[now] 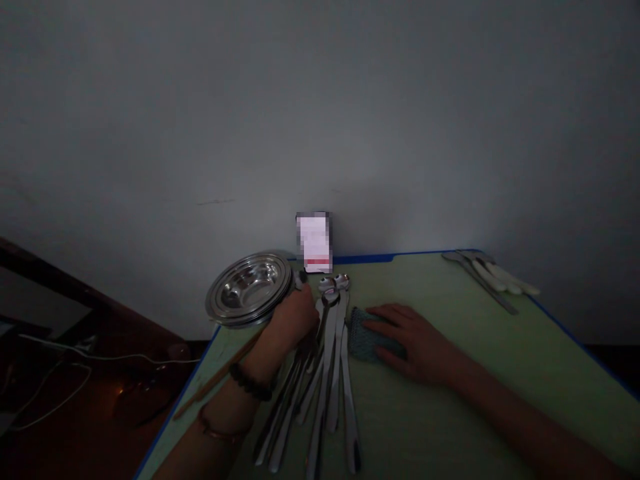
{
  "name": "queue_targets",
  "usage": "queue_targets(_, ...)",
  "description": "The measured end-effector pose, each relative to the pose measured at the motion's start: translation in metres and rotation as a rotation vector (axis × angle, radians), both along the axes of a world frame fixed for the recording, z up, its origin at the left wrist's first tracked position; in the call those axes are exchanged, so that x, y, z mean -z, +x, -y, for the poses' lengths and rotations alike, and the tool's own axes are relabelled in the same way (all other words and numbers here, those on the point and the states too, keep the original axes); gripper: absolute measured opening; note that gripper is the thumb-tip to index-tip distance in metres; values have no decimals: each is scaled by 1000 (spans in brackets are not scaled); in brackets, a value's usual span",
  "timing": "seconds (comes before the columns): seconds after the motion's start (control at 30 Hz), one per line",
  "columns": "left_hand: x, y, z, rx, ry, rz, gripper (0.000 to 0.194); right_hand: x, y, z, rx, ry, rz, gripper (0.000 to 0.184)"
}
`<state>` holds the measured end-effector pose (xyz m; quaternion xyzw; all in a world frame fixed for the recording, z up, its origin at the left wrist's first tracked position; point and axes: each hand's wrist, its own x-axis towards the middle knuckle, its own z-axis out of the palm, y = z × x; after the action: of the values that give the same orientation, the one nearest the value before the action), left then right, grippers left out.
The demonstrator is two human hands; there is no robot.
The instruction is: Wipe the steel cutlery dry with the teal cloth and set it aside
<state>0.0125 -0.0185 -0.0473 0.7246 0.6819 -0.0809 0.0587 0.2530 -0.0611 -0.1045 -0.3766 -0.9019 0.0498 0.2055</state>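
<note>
My left hand is over the upper left of a pile of metal cutlery, its fingers closed. What is inside those fingers is hidden. A shiny rounded metal end shows just beyond the knuckles; whether the hand holds it I cannot tell. The pile has several spoons with bowls pointing away, and forks partly under the hand. To the right of the pile, my right hand rests with fingers stretched out over a grey-green knitted cloth on the table.
Stacked metal plates stand at the table's back left, above a wooden stick. A lit phone leans against the wall. White-handled cutlery lies at the far right. The green table meets the wall behind.
</note>
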Motion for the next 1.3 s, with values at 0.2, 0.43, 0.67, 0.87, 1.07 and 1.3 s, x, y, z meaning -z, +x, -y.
queue_targets(0.2, -2, -2, -1, -15, 14, 51, 31, -4, -2, 4, -79, -53, 2, 48)
queue_targets(0.43, 1, -3, -1, -54, 30, 82, 31, -3, -3, 3, -69, -70, 53, 49)
queue_targets(0.67, 4, -8, 6, -28, 33, 170, 31, -6, -6, 6, -46, -53, 49, 47)
queue_targets(0.87, 0, -17, 17, 33, 63, 241, 28, -8, -15, 9, -35, -28, 57, 48)
queue_targets(1.07, 5, -9, 25, 2, 103, 122, 22, -8, -27, 10, -4, -20, 33, 47)
queue_targets(1.3, 7, 3, 20, -5, 78, -8, 37, -3, -28, 10, 123, 53, -38, 40)
